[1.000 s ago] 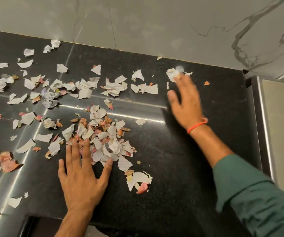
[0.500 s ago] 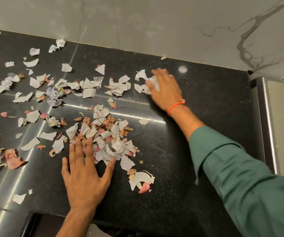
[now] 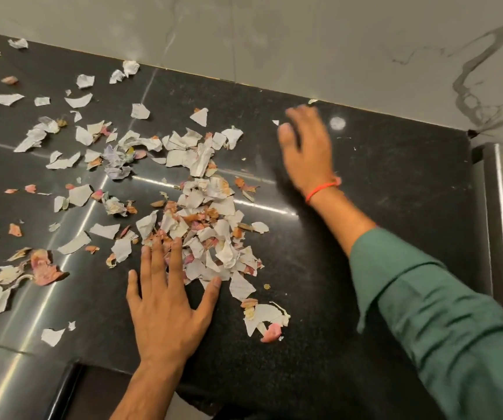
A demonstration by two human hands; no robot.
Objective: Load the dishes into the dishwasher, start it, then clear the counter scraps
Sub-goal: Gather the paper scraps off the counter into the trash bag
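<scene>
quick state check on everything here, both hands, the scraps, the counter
left hand: open, flat on the counter, fingertips at the near edge of the main pile
right hand: open, fingers spread near the back wall, blurred, holding nothing
main scrap pile: bunched together in front of the left hand
loose scraps: scattered across the left of the counter, not gathered
black counter: bare on the right, littered on the left

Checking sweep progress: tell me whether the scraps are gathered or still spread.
Still spread. One loose pile of paper scraps sits by the flat left hand, but many lie scattered across the black counter to its left.
</scene>
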